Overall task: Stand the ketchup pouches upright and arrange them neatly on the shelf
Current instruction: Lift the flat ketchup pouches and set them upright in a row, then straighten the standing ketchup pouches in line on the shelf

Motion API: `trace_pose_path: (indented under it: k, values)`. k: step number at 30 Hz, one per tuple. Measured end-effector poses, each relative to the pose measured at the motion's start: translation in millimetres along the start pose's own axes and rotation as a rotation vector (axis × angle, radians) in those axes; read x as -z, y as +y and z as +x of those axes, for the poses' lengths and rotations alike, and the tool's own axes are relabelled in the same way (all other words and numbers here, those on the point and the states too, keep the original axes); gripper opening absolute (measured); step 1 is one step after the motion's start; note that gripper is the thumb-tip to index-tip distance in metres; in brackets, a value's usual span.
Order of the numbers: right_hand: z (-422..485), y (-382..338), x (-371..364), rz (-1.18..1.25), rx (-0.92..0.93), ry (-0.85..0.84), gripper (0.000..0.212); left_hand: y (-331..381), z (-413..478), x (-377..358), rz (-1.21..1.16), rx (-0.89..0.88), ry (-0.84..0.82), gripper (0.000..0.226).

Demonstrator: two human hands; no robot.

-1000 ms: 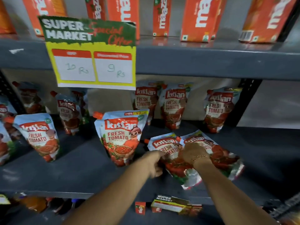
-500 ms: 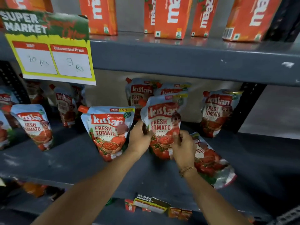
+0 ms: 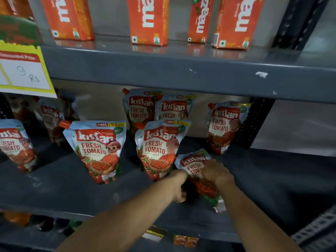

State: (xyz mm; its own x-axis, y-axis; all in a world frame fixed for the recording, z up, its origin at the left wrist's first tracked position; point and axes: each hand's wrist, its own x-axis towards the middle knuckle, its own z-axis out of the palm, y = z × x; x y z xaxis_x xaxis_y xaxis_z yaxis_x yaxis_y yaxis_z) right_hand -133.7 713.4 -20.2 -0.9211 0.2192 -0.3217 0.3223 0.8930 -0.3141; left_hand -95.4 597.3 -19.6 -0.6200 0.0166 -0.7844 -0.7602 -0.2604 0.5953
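1. This was a shop, most likely a supermarket aisle.
2. A yellow price card (image 3: 23, 70) hung from the upper shelf (image 3: 163, 73), handwritten "9 Rs" under a "Discounted Price" heading.
3. Grey metal racking carried many identical goods: Kissan ketchup pouches (image 3: 99, 150) faced outward on the middle shelf (image 3: 63, 188), and orange Maaza juice cartons (image 3: 148, 20) stood in a row above.
4. The pouches bore printed price tags.

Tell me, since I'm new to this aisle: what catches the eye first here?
Both hands meet on a fallen ketchup pouch at the shelf's front right: left hand, right hand. Just left, two front pouches stand upright. Orange juice cartons line the shelf above.
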Motion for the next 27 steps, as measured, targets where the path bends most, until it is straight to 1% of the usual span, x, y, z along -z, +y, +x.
trace_pose_path:
  k: [1,2,3,6,9,12,14,15,16,18,19,21,22,24,25,27]
  values:
    - [1.2,5.4,2.9,0.022,-0.030,-0.073,0.065,-2.9,0.8,-6.9,0.030,0.001,-0.058,0.027]
    - [4.2,7.5,3.9,0.062,-0.027,-0.107,0.062,-3.8,4.2,-9.0,0.032,-0.011,-0.111,0.018]
    - [3.1,11.8,6.9,0.127,-0.012,-0.094,0.055,-7.2,7.9,-13.9,0.041,-0.052,-0.118,0.009]
    - [-2.5,23.0,10.4,0.313,0.031,0.029,0.030,-13.6,20.6,-20.9,0.093,-0.204,-0.013,0.013]
    - [-16.7,38.5,15.3,0.462,0.086,0.238,0.019,-14.4,23.1,-27.8,0.196,-0.452,0.097,0.014]
    - [-31.0,51.0,21.8,0.687,0.258,0.511,0.021,-8.2,10.8,-37.9,0.281,-0.748,0.093,0.025]
    - [-34.1,59.7,22.5,0.813,0.324,0.605,0.035,-6.9,4.7,-45.5,0.286,-0.896,0.049,0.033]
    - [-33.1,64.1,19.5,0.856,0.336,0.622,0.039,-8.5,7.5,-48.3,0.291,-0.931,0.047,0.035]
    - [-29.9,67.7,14.4,0.907,0.336,0.612,0.039,-10.7,11.5,-49.4,0.301,-0.948,0.051,0.036]
    - [-22.5,77.8,5.6,1.112,0.265,0.489,0.028,-18.0,17.6,-53.7,0.281,-0.924,0.044,0.037]
    - [-20.5,80.5,6.9,1.247,0.226,0.411,0.023,-19.8,18.3,-55.7,0.223,-0.896,0.005,0.036]
    - [-17.4,82.0,17.8,1.511,0.192,0.314,0.024,-15.5,14.6,-60.7,0.066,-0.877,-0.127,0.029]
    - [-16.6,80.2,26.7,1.620,0.198,0.296,0.022,-9.4,10.8,-63.4,-0.007,-0.880,-0.190,0.026]
    - [-10.9,75.5,43.0,1.734,0.180,0.294,0.020,3.0,1.6,-70.6,-0.126,-0.865,-0.284,0.013]
    - [-8.2,73.0,48.9,1.762,0.172,0.296,0.021,7.9,-0.9,-74.5,-0.181,-0.843,-0.306,0.006]
    - [-6.5,69.7,57.4,1.795,0.173,0.307,0.024,14.5,-2.5,-80.1,-0.290,-0.798,-0.307,0.006]
